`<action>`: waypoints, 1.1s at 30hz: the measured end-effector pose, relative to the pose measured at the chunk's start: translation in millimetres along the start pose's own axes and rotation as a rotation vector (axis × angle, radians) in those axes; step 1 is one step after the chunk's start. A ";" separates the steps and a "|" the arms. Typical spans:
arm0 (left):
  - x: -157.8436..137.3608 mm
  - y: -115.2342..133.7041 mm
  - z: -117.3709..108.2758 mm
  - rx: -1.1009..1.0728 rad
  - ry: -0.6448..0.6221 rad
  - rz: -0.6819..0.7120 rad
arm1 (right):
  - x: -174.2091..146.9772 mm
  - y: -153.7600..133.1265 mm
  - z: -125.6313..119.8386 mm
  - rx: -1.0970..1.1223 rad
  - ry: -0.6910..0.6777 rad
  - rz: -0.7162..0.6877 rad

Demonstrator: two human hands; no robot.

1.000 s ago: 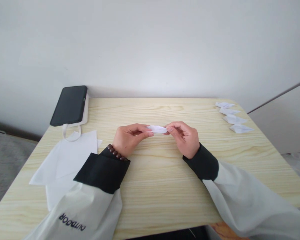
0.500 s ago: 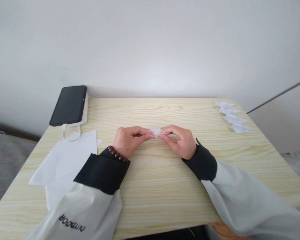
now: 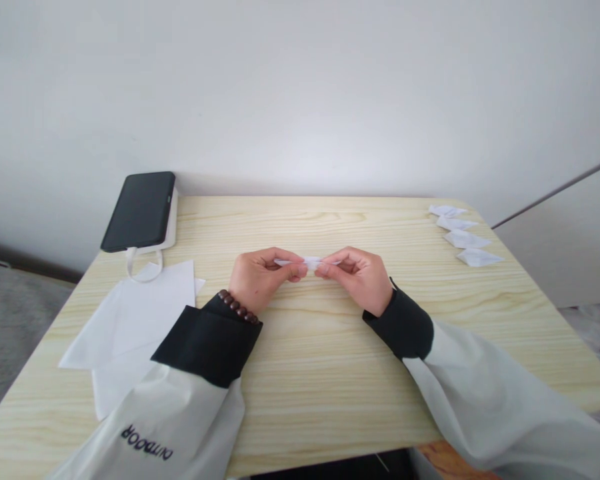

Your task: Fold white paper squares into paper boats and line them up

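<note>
Head view: your left hand [image 3: 260, 280] and right hand [image 3: 360, 279] pinch the folded paper [image 3: 311, 263] at opposite ends, keeping it flat above the table [image 3: 320, 373].

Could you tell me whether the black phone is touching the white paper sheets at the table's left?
Apart. The head view shows bare wood between the phone and the paper sheets; only a white strap loop reaches them.
</note>
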State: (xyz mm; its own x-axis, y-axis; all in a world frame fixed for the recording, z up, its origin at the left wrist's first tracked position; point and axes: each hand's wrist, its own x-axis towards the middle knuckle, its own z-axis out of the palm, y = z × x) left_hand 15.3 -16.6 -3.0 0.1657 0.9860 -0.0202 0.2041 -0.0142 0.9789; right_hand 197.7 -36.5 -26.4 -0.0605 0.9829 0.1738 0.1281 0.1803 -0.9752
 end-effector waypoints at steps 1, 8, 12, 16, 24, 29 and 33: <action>0.0 0.5 0.2 -0.024 -0.002 -0.010 | 0.3 0.1 0.0 0.033 -0.001 0.017; 2.3 -2.2 -1.2 -0.228 -0.079 -0.129 | 2.9 -3.5 0.2 0.157 -0.005 0.108; 5.0 -2.9 -4.0 -0.284 -0.142 -0.197 | 4.5 -3.3 -1.7 0.145 -0.034 0.139; 4.0 0.9 -4.5 -0.141 -0.255 -0.229 | 2.7 -0.2 -3.4 0.058 -0.075 0.102; -2.2 -0.7 -4.4 0.277 -0.298 0.020 | -1.8 -1.9 -1.4 -0.349 -0.122 -0.175; -2.8 -2.1 -5.7 0.352 -0.267 0.129 | -0.3 -7.7 1.1 -0.428 -0.156 -0.246; -2.7 0.0 -4.7 0.261 -0.299 0.048 | -0.1 -6.5 1.2 -0.374 -0.152 -0.200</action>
State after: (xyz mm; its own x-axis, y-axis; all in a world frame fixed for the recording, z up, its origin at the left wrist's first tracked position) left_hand 10.4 -18.5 -2.0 0.4468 0.8917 -0.0719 0.4211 -0.1387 0.8964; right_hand 195.7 -37.9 -20.2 -0.2616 0.9157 0.3049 0.4460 0.3949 -0.8032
